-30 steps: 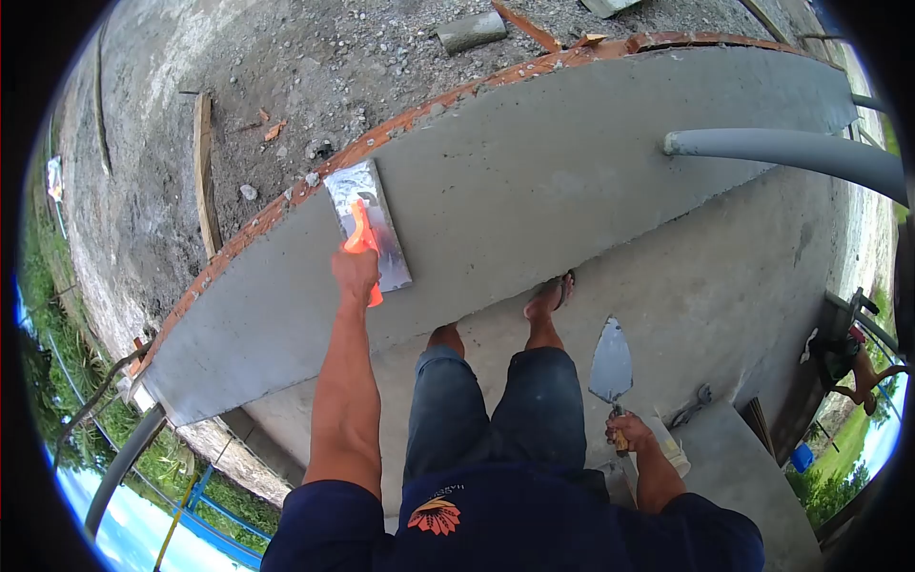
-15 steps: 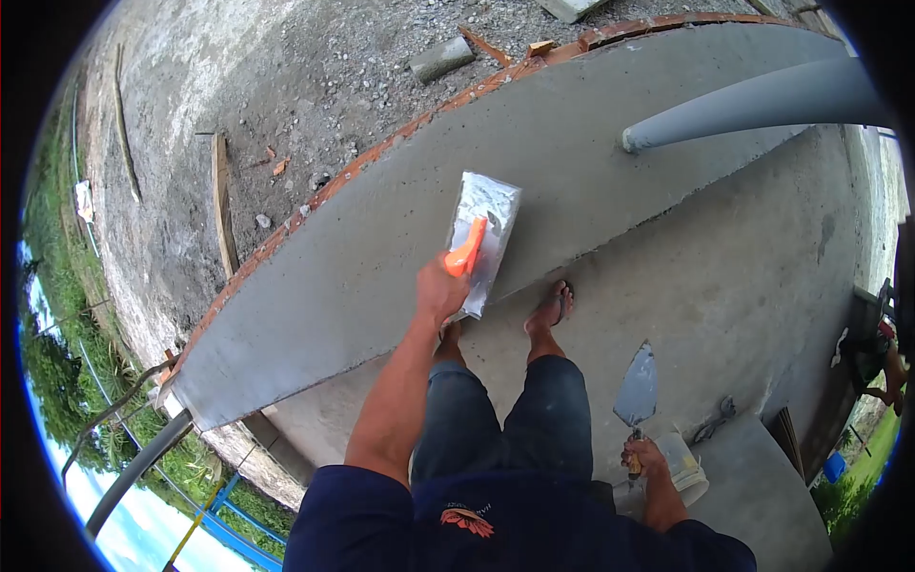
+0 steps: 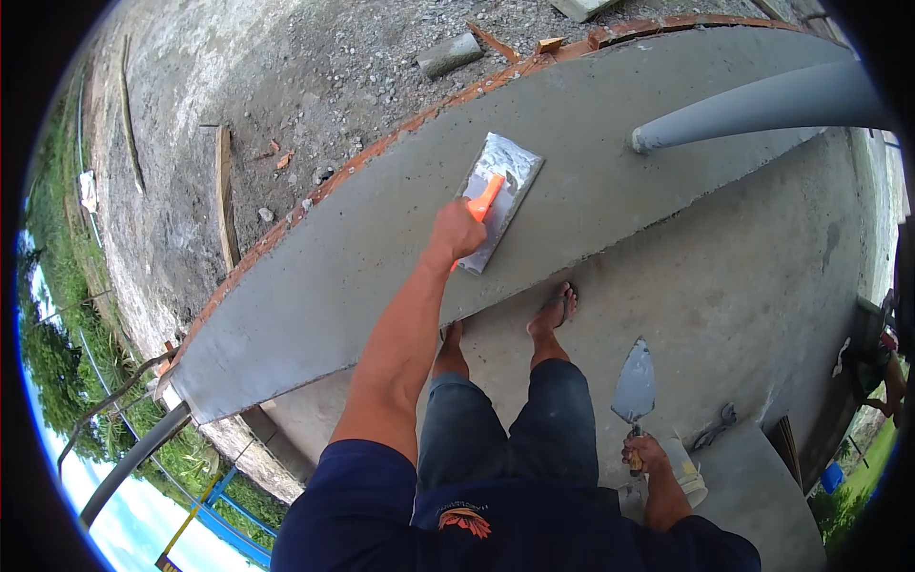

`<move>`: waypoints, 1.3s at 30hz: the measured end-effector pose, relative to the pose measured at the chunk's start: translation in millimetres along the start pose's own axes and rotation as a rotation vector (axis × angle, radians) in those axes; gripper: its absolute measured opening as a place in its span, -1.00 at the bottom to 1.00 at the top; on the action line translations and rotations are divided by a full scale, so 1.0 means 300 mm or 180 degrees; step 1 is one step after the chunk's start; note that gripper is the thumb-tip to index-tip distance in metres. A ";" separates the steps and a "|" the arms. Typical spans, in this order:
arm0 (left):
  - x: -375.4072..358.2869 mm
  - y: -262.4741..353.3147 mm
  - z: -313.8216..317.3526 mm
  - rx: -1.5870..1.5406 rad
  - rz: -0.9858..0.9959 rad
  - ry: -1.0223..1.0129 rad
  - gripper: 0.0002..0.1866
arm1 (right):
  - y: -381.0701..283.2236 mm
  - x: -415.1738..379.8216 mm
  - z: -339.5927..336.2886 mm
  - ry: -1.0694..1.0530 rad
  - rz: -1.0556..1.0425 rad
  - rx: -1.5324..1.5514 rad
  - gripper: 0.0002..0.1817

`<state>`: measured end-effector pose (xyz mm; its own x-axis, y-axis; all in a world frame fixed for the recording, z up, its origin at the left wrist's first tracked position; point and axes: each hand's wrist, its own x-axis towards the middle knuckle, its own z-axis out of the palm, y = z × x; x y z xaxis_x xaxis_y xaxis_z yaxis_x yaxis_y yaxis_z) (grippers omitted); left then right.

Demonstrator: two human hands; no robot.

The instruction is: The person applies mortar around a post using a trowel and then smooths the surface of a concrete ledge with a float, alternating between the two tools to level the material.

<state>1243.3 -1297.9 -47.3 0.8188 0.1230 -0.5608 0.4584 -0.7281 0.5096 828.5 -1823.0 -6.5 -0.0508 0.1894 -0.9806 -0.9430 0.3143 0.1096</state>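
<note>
My left hand (image 3: 457, 232) is wrapped round the orange handle of a rectangular finishing trowel (image 3: 518, 164). Its metal plate, smeared with wet cement, lies on the smooth grey concrete strip (image 3: 315, 296), angled up to the right. Low on the right, my right hand (image 3: 650, 454) grips the wooden handle of a pointed brick trowel (image 3: 634, 383). That blade points away from me, off the surface, with grey residue on it. Behind the right hand, a whitish bucket (image 3: 690, 474) is partly hidden by the arm.
A grey round post (image 3: 753, 100) rises from the strip at right. Reddish edging boards (image 3: 410, 124) line its far side, with gravel and a concrete cylinder (image 3: 449, 55) beyond. My sandalled foot (image 3: 553, 310) stands on the lower concrete floor (image 3: 705, 257). Another person (image 3: 894, 381) is partly visible at far right.
My left hand has pushed the finishing trowel farther away and slightly right across the concrete, and its plate has turned clockwise. The right hand and brick trowel stay nearly still.
</note>
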 end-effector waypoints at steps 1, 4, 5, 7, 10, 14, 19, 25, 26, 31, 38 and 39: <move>-0.037 0.026 0.043 0.0237 0.0274 -0.0083 -0.67 | -0.023 0.007 0.012 -0.0045 -0.0102 -0.0008 -0.83; -0.242 0.028 0.087 0.0241 0.0567 -0.0494 -0.70 | -0.035 -0.069 0.012 -0.0085 -0.0131 0.0003 -0.84; -0.327 -0.001 0.086 0.0367 0.0509 -0.0541 -0.72 | -0.051 -0.078 0.018 -0.0122 -0.0173 0.0052 -0.84; -0.499 -0.109 0.058 0.0753 0.0311 -0.0703 -0.74 | -0.047 -0.095 0.019 -0.0123 -0.0192 0.0139 -0.84; -0.614 -0.344 0.003 0.1386 0.0069 -0.0682 -0.77 | -0.020 -0.087 0.026 -0.0052 -0.0104 0.0209 -0.84; -0.479 -0.502 -0.061 0.1762 0.0503 -0.0235 -0.83 | 0.027 -0.067 0.046 -0.0019 0.0093 0.0131 -0.86; -0.182 -0.401 -0.198 0.1972 0.1034 0.0051 -0.88 | 0.080 -0.046 0.086 -0.0107 0.0174 0.0609 -0.84; 0.156 -0.276 -0.415 0.1946 0.0435 0.0611 -0.77 | 0.124 -0.013 0.118 -0.0123 -0.0054 0.0986 -0.86; 0.203 -0.260 -0.438 0.1962 0.0425 0.0689 -0.76 | 0.140 -0.013 0.111 -0.0143 -0.0086 0.0986 -0.87; 0.317 -0.222 -0.597 0.1890 0.0181 0.1231 -0.75 | 0.207 -0.027 0.099 -0.0117 -0.0165 0.0979 -0.87; -0.137 -0.701 -0.623 0.0607 -0.0250 0.1816 -0.72 | 0.202 -0.043 0.115 0.0007 0.0154 0.0743 -0.88; -0.226 -0.869 -0.586 0.0387 -0.0721 0.1848 -0.72 | 0.200 -0.032 0.123 -0.0085 0.0161 0.0674 -0.88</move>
<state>1128.9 -998.1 -27.4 0.7758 0.6037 -0.1834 0.6276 -0.7085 0.3229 784.7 -1771.7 15.5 -0.0849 0.2334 -0.9687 -0.8491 0.4918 0.1930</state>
